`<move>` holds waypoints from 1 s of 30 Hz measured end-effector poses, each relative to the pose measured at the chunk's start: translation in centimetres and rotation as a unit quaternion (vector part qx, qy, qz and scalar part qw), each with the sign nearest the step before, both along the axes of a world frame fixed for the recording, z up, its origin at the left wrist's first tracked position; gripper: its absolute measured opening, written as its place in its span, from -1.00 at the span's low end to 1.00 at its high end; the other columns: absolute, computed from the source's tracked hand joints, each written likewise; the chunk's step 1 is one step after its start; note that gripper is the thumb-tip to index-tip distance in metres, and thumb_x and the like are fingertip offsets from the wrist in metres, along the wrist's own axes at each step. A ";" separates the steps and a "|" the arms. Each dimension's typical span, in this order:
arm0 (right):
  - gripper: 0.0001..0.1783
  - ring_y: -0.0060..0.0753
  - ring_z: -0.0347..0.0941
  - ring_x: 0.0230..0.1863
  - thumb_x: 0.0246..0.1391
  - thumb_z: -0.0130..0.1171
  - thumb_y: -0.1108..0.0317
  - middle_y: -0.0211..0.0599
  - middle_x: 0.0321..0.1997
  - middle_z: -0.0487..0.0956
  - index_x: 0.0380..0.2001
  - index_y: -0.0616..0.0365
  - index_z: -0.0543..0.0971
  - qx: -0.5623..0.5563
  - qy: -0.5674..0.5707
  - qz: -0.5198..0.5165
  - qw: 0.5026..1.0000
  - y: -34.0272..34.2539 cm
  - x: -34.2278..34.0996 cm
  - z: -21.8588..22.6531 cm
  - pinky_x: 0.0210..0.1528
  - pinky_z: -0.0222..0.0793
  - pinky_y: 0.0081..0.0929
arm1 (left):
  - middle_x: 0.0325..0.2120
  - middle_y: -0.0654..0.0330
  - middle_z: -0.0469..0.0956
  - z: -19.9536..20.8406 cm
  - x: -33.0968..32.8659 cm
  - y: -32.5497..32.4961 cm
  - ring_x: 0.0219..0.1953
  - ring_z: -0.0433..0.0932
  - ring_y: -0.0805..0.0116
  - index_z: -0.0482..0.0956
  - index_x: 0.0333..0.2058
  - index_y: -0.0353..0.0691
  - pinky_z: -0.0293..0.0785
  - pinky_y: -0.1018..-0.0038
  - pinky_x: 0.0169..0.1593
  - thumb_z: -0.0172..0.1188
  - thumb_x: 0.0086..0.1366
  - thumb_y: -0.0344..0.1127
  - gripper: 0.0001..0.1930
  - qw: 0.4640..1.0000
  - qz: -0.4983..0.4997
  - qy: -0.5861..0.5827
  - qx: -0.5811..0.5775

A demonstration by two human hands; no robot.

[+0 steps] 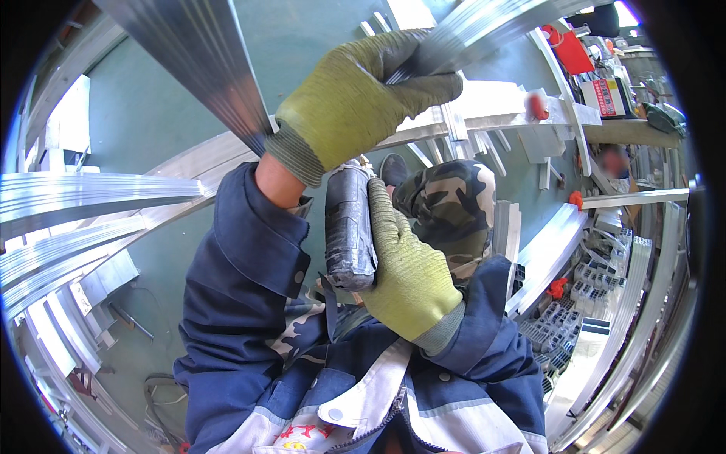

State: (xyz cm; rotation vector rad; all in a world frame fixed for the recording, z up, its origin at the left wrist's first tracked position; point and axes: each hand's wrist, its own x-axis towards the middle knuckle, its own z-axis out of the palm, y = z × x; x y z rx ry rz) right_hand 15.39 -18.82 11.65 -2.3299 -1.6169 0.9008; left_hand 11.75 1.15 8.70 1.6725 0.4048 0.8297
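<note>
My left hand, in a yellow-green work glove with a dark-stained thumb and fingers, is closed around the end of a long silver aluminium profile that runs off toward the upper right. Below it, close to my body, a rounded block wrapped in black tape stands out in front of my jacket. My right hand, gloved the same way, grips this block from its right side, its fingers stretched along it. The hand's palm side and the block's far end are partly hidden, so its exact kind does not show.
A wide ribbed profile crosses the upper left, and a stack of profiles lies at the left. A long pale beam spans ahead. Cut profile pieces are piled at the right, near a red-and-white box.
</note>
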 end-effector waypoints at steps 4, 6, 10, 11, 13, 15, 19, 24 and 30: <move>0.25 0.41 0.57 0.03 -0.08 0.39 0.20 0.35 0.29 0.40 0.55 0.15 -0.15 -0.030 -0.013 -0.006 0.999 0.2 -0.1 0.4 0.07 0.55 0.05 | -0.18 0.05 0.74 -0.3 0.2 -0.1 -0.18 0.72 0.26 0.71 -0.02 -0.23 0.62 0.39 -0.03 0.44 0.26 0.04 -0.51 0.998 0.012 -0.013 0.068; 0.26 0.40 0.59 0.00 -0.08 0.40 0.18 0.34 0.28 0.41 0.55 0.14 -0.16 -0.021 -0.012 0.001 1.000 0.2 -0.1 0.1 0.04 0.56 0.06 | -0.18 0.05 0.74 -0.5 0.2 0.1 -0.18 0.72 0.26 0.72 -0.02 -0.23 0.62 0.39 -0.03 0.45 0.25 0.04 -0.51 0.996 0.018 -0.017 0.089; 0.29 0.38 0.60 -0.01 -0.09 0.41 0.14 0.34 0.26 0.42 0.55 0.14 -0.18 -0.025 -0.021 0.005 0.999 0.2 -0.1 -0.4 0.02 0.57 0.06 | -0.17 0.05 0.74 -0.3 0.2 0.0 -0.18 0.72 0.25 0.72 -0.03 -0.23 0.62 0.39 -0.03 0.46 0.24 0.04 -0.50 1.000 -0.002 -0.016 0.009; 0.29 0.38 0.60 0.00 -0.09 0.41 0.14 0.33 0.26 0.42 0.55 0.14 -0.18 -0.032 -0.020 0.003 0.999 0.3 -0.1 -0.3 0.03 0.57 0.06 | -0.17 0.05 0.74 -0.2 0.2 -0.1 -0.18 0.72 0.25 0.72 -0.03 -0.24 0.62 0.39 -0.03 0.46 0.24 0.04 -0.50 1.000 -0.006 -0.015 -0.017; 0.28 0.39 0.58 0.03 -0.10 0.41 0.15 0.33 0.28 0.40 0.55 0.15 -0.16 -0.037 -0.021 -0.001 0.999 0.5 -0.2 0.0 0.06 0.56 0.05 | -0.17 0.05 0.74 -0.4 0.3 0.0 -0.18 0.72 0.25 0.72 -0.02 -0.24 0.62 0.39 -0.04 0.46 0.24 0.05 -0.50 1.000 -0.008 -0.016 -0.022; 0.28 0.39 0.56 0.07 -0.11 0.41 0.17 0.33 0.30 0.39 0.55 0.15 -0.15 -0.035 -0.015 -0.004 0.999 0.4 -0.2 0.0 0.08 0.55 0.04 | -0.17 0.05 0.74 -0.5 0.2 0.0 -0.18 0.72 0.24 0.72 -0.02 -0.24 0.61 0.39 -0.04 0.45 0.25 0.05 -0.50 1.000 -0.005 -0.015 -0.017; 0.27 0.39 0.53 0.12 -0.12 0.41 0.20 0.33 0.31 0.37 0.55 0.16 -0.14 -0.033 -0.002 -0.007 0.999 0.3 -0.1 0.2 0.11 0.54 0.01 | -0.18 0.11 0.74 -0.2 0.2 0.0 -0.21 0.68 0.38 0.72 -0.03 -0.24 0.61 0.49 -0.08 0.41 0.31 -0.12 -0.63 1.000 0.005 0.003 0.015; 0.26 0.39 0.53 0.12 -0.10 0.41 0.18 0.34 0.30 0.38 0.54 0.17 -0.14 -0.051 -0.011 -0.012 0.999 0.1 -0.1 0.4 0.12 0.53 0.01 | -0.22 0.16 0.74 0.0 0.2 -0.4 -0.23 0.66 0.47 0.72 -0.04 -0.24 0.60 0.55 -0.12 0.39 0.34 -0.21 -0.70 0.996 0.021 -0.010 0.089; 0.27 0.41 0.52 0.13 -0.09 0.43 0.16 0.35 0.29 0.39 0.54 0.18 -0.13 -0.048 -0.002 -0.007 0.999 -0.1 -0.2 0.0 0.16 0.51 0.01 | -0.20 0.05 0.75 -0.6 0.0 0.2 -0.20 0.73 0.23 0.72 -0.05 -0.23 0.63 0.35 -0.08 0.46 0.22 0.08 -0.49 0.999 0.030 0.003 0.044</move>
